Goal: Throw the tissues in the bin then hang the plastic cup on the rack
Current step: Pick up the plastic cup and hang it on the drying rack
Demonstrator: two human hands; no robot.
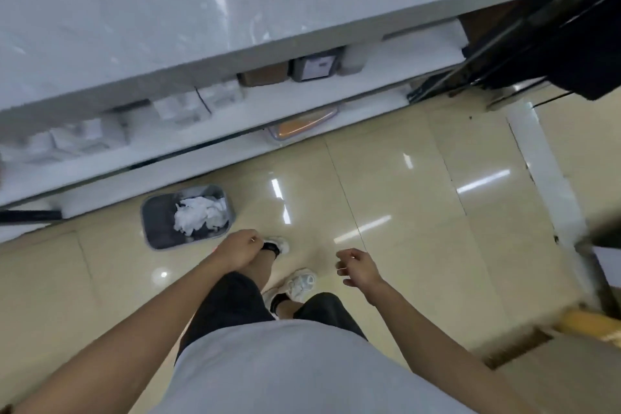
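Observation:
A grey bin stands on the tiled floor below the counter, at the left of middle. Crumpled white tissues lie inside it, toward its right side. My left hand hangs just right of and below the bin, fingers loosely curled, holding nothing. My right hand is farther right over the floor, fingers loosely curled and apart, also with nothing in it. No plastic cup or rack shows in this view.
A white marble counter runs across the top, with shelves of boxes beneath it. An orange-lidded container sticks out from the lower shelf. Dark furniture stands at the upper right, cardboard at the lower right. My feet stand on beige tiles.

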